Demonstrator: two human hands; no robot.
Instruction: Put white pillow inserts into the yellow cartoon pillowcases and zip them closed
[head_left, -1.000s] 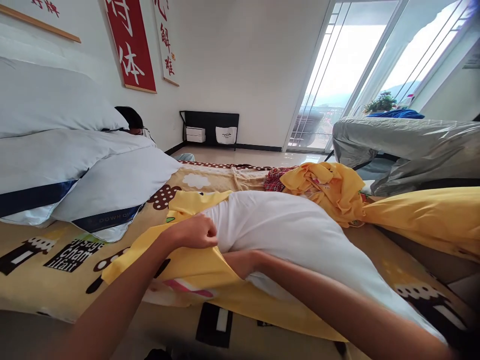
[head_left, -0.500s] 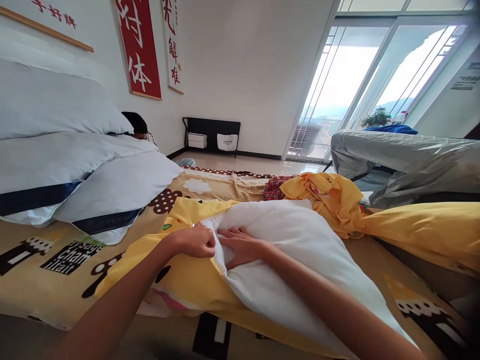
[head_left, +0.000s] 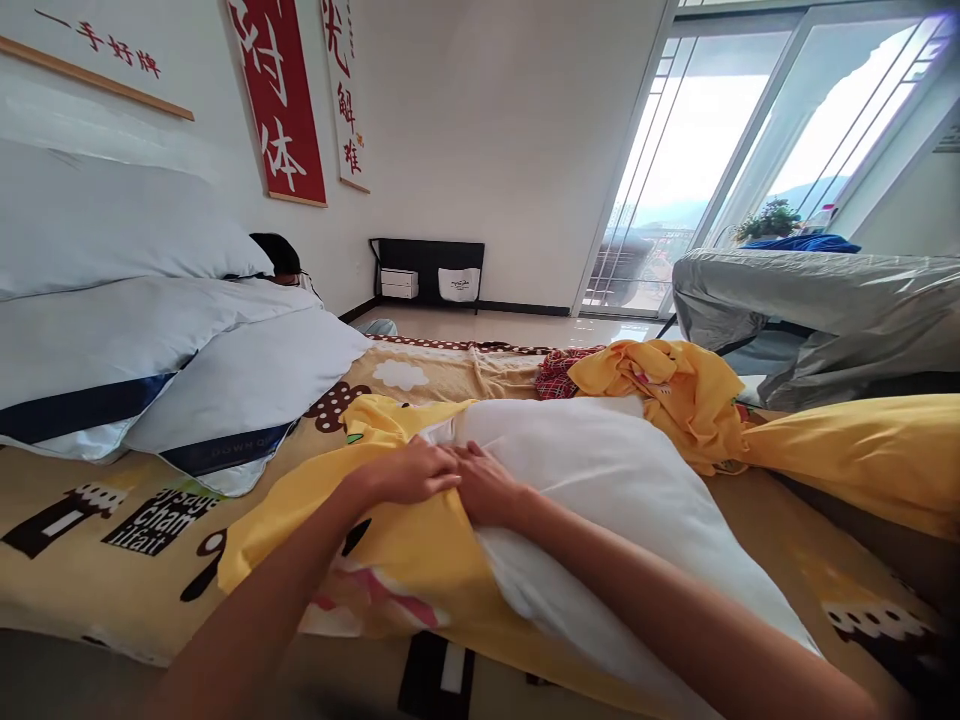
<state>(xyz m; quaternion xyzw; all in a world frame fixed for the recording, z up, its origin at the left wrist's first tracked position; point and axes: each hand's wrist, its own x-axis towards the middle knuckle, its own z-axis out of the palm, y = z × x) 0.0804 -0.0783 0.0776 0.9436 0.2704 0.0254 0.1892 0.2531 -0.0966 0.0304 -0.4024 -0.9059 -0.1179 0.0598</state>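
A white pillow [head_left: 600,480] lies on the bed, its left end inside a yellow pillowcase [head_left: 420,540] with a pink and black print. My left hand [head_left: 412,472] is closed on the pillowcase's opening edge, near the middle of the pillow. Right against it, my right hand [head_left: 486,487] has its fingers bent and pressed together at the same edge, its palm side on the pillow. Their fingertips meet and partly overlap, hiding how much fabric the right hand pinches. Part of the pillowcase lies flat and wrinkled to the left of my hands.
White pillows with dark blue bands [head_left: 225,400] are stacked at the left. Crumpled yellow fabric [head_left: 660,390] lies beyond the pillow, with more yellow bedding [head_left: 870,460] at the right. A patterned blanket [head_left: 180,545] covers the bed. Behind stands something under a grey cover [head_left: 825,290].
My right hand has gone from spread fingers on the pillow to bent fingers at the pillowcase edge, against my left hand. The pillowcase edge has shifted slightly right over the pillow.
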